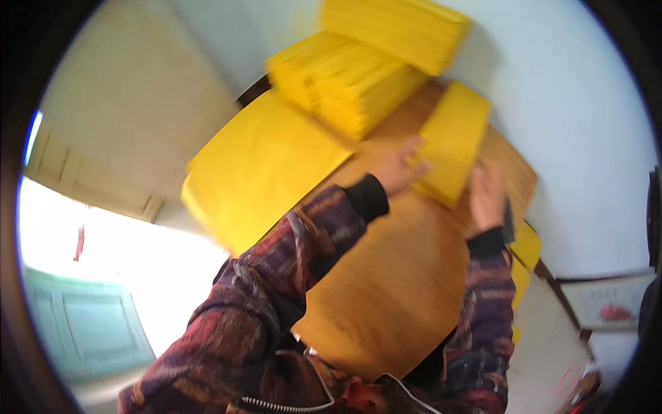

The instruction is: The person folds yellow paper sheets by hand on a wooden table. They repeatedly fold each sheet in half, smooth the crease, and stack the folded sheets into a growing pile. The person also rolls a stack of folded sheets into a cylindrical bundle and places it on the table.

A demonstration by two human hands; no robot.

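Observation:
A narrow stack of folded yellow paper (455, 138) lies on the brown wooden table, between my two hands. At its left long edge is my left hand (400, 169), blurred, with fingers apart. Whether the fingertips touch the paper, I cannot tell. My right hand (488, 196) stands by the near right corner of the stack, its fingers stretched out and nothing seen in them. To the left, large flat yellow sheets (269, 165) lie in a pile that reaches past the table's left edge.
Behind the sheets rise thick piles of folded yellow paper (345, 79), one more bundle (396, 31) on top at the wall. The wooden table (386, 283) has a rounded near edge. More yellow paper (526, 246) shows past my right wrist. A framed picture (610, 303) is at the right.

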